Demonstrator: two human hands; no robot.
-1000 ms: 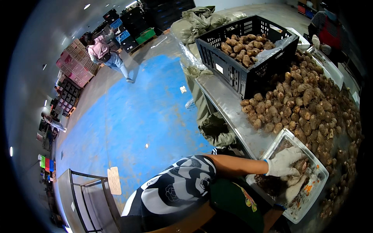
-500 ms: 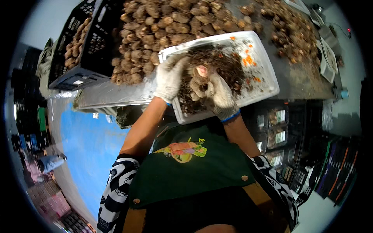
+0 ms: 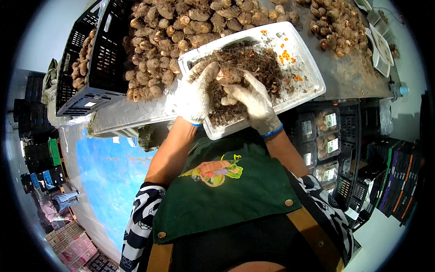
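Over a white plastic tray [image 3: 309, 86], both my hands, in whitish knit gloves with blue cuffs, are closed around a brown taro corm [image 3: 229, 75]. My left hand [image 3: 198, 93] grips its left end, with fingers curled over the tray's left side. From the right, my right hand [image 3: 257, 103] holds it, thumb and fingers wrapped about it. The gloves hide part of the corm. Beneath them lies a heap of dark root fibres and soil [image 3: 260, 59] in the tray. Small orange bits [image 3: 284, 56] are scattered in its far right part.
A large pile of taro corms [image 3: 181, 34] lies behind the tray on the metal table [image 3: 129, 109]. Another pile [image 3: 337, 29] is at the far right. A black crate [image 3: 106, 68] stands at left. Below the table at right, a black crate holds clear packs [image 3: 327, 145].
The corm has been turned: its pinkish cut end faced up before and no longer shows. My right hand's fingers have shifted around it. The whole view has tilted slightly.
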